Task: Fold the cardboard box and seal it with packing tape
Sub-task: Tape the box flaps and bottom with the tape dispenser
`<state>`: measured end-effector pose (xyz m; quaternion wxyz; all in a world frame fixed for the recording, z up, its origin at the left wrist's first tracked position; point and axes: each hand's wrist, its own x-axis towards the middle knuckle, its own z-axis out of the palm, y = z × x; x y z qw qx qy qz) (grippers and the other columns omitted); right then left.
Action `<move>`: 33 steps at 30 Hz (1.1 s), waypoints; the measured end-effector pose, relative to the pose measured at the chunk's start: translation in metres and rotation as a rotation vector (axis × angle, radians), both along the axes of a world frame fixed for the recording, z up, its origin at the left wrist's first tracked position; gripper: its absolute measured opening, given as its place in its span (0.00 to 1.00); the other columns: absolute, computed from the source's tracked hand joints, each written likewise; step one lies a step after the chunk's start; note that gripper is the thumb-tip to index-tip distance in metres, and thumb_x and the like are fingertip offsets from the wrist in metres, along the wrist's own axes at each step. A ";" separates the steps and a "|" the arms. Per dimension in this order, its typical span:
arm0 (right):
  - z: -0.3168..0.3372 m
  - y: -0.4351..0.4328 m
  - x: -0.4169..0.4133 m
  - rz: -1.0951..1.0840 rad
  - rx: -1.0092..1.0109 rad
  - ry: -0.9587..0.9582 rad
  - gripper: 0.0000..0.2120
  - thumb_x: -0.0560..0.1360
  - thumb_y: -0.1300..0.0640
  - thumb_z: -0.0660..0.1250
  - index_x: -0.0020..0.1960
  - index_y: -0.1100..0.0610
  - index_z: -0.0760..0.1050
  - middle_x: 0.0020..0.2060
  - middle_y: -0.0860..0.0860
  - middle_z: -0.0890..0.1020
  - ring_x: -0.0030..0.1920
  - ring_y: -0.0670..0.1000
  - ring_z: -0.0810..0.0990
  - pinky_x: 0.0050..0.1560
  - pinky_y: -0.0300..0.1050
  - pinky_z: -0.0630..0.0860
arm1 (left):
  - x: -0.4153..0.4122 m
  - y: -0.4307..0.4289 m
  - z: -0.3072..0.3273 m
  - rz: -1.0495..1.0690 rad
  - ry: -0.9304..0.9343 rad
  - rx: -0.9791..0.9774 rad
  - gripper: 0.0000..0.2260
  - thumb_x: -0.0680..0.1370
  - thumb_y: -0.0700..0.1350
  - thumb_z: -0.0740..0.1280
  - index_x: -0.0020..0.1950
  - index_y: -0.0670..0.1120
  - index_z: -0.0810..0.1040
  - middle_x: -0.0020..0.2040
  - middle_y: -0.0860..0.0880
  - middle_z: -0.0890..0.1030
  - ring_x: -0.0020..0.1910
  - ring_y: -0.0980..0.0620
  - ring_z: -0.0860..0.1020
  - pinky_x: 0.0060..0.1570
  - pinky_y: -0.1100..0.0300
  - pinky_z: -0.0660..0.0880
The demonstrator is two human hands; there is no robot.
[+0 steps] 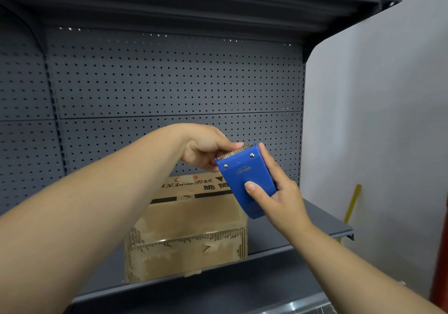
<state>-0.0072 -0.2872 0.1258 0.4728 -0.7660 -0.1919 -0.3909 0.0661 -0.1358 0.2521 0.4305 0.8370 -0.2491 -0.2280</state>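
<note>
A worn brown cardboard box (191, 229) stands on the grey shelf (322, 224), its top flaps folded down and its front face torn and scuffed. Above the box's right side my right hand (278, 192) grips a blue tape dispenser (244, 178), thumb on its flat face, the toothed blade pointing up and left. My left hand (206, 149) reaches in from the left with its fingers curled at the blade edge, pinching there; the tape end itself is too small to make out.
A grey pegboard back panel (174, 78) rises behind the box and a second shelf (218, 1) overhangs above. A white wall lies to the right, with a yellow stick (352, 204) leaning there and a red object (441, 253) at the frame's right edge.
</note>
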 end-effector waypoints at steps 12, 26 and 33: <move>0.003 0.004 0.006 -0.174 -0.176 -0.102 0.36 0.64 0.35 0.60 0.66 0.22 0.46 0.33 0.55 0.82 0.33 0.45 0.74 0.38 0.44 0.75 | -0.001 0.012 -0.001 -0.178 0.030 -0.085 0.12 0.78 0.46 0.59 0.46 0.40 0.77 0.36 0.47 0.81 0.32 0.55 0.80 0.32 0.66 0.76; 0.006 -0.013 -0.009 -0.190 -0.017 -0.081 0.31 0.63 0.34 0.60 0.60 0.17 0.51 0.42 0.54 0.84 0.36 0.49 0.78 0.43 0.42 0.77 | -0.021 -0.023 0.002 -0.009 -0.706 -0.019 0.12 0.75 0.54 0.65 0.39 0.48 0.81 0.39 0.41 0.80 0.37 0.50 0.71 0.43 0.55 0.68; 0.010 -0.033 -0.034 -0.176 0.069 -0.042 0.31 0.64 0.35 0.64 0.58 0.15 0.51 0.41 0.44 0.82 0.41 0.46 0.80 0.46 0.37 0.77 | -0.053 -0.047 0.022 -0.023 -1.099 0.159 0.12 0.79 0.50 0.60 0.39 0.47 0.75 0.39 0.46 0.78 0.37 0.51 0.75 0.43 0.58 0.71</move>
